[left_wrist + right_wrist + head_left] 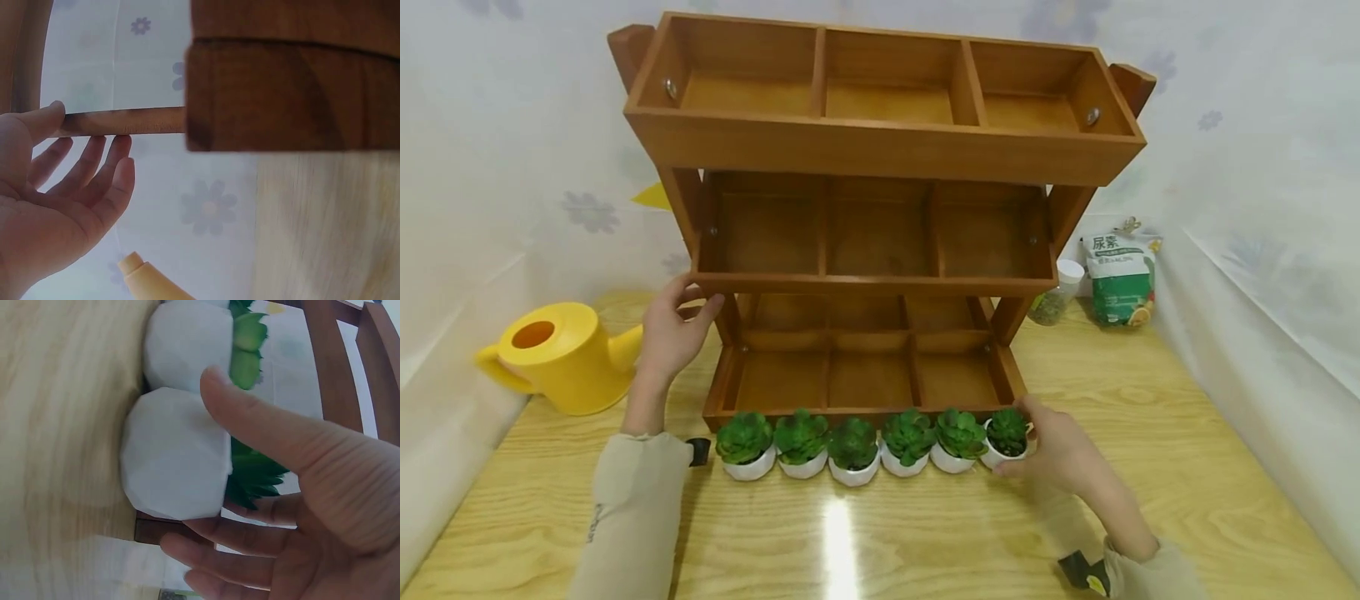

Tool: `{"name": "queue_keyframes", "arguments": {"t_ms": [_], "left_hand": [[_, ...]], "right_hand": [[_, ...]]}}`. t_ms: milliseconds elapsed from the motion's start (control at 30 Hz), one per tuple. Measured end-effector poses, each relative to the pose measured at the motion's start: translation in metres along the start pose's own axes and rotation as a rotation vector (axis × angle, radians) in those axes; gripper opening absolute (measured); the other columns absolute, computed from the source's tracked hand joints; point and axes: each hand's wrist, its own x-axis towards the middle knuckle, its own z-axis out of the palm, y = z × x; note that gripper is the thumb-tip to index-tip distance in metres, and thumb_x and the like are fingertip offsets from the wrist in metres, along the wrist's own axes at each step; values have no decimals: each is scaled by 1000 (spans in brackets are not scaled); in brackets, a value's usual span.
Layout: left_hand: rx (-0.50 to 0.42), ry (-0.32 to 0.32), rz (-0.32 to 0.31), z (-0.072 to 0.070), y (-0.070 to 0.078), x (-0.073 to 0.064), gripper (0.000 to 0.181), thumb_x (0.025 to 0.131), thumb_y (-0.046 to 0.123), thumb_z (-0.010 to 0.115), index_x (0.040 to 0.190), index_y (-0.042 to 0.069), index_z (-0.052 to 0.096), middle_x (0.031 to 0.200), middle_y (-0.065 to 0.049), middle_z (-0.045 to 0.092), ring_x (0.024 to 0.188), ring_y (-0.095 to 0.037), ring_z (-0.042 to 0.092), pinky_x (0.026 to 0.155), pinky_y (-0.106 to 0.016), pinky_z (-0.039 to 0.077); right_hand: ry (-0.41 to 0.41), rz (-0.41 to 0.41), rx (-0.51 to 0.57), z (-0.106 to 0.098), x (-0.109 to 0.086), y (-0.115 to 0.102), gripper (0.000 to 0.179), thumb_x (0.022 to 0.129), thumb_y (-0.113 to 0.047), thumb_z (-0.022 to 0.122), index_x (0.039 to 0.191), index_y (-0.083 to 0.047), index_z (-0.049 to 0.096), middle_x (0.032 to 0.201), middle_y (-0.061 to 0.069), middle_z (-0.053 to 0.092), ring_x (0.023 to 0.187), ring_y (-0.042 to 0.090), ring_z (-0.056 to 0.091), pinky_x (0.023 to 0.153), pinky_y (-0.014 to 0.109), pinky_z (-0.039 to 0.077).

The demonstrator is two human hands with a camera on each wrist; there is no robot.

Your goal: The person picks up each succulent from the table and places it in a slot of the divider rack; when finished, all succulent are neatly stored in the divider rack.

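Observation:
A brown wooden three-tier planter shelf (880, 150) with divided compartments stands in the middle of the table. At its left side, my left hand (679, 327) pinches a wooden edge at the middle tier; the left wrist view shows the thumb over a wooden bar (153, 120) and fingertips under it. In front of the bottom tier runs a row of several green succulents in white faceted pots. My right hand (1063, 450) grips the rightmost potted succulent (1006, 435), thumb at the near side of its white pot (175, 453) and fingers round the far side.
A yellow watering can (576, 358) stands left of the shelf, its spout toward my left hand. At the back right are a white-capped jar (1057, 296) and a green and white bag (1120, 279). Patterned white sheeting (1247, 167) hangs behind and along both sides.

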Motion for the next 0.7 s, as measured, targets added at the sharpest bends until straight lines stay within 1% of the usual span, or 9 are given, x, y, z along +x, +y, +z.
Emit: {"name": "queue_keyframes", "arguments": {"t_ms": [67, 167, 300, 533, 700], "left_hand": [[-5, 1, -2, 0, 1, 0, 37, 96, 19, 58, 128, 0, 55, 122, -21, 59, 112, -37, 57, 90, -54, 48], [-4, 5, 2, 0, 1, 0, 37, 96, 19, 58, 128, 0, 55, 123, -22, 58, 112, -39, 57, 90, -56, 47], [-5, 5, 4, 1, 1, -1, 37, 96, 18, 58, 128, 0, 55, 123, -23, 58, 112, -40, 57, 90, -56, 47], [3, 7, -3, 0, 0, 0, 38, 97, 20, 57, 129, 1, 54, 124, -23, 58, 111, -39, 58, 90, -55, 48], [-2, -2, -3, 0, -1, 0, 38, 97, 19, 57, 130, 1, 53, 124, -23, 59, 111, -39, 58, 90, -55, 48]], "right_hand": [[4, 11, -21, 2, 1, -1, 85, 62, -41, 89, 125, 0, 49, 110, 17, 64, 87, 27, 62, 70, 42, 52], [24, -1, -56, 5, 1, -3, 83, 62, -39, 89, 123, 0, 50, 99, 12, 65, 82, 23, 61, 67, 42, 51], [45, -21, -58, 6, 1, -4, 79, 64, -37, 89, 121, 1, 50, 92, 10, 65, 79, 23, 61, 65, 40, 50], [62, -4, -4, 6, 2, -3, 74, 64, -33, 89, 119, 1, 53, 95, 11, 64, 81, 23, 60, 65, 37, 50], [58, 16, 7, 2, 0, -1, 75, 63, -41, 88, 118, 1, 57, 95, 9, 64, 84, 25, 59, 65, 38, 50]]}}
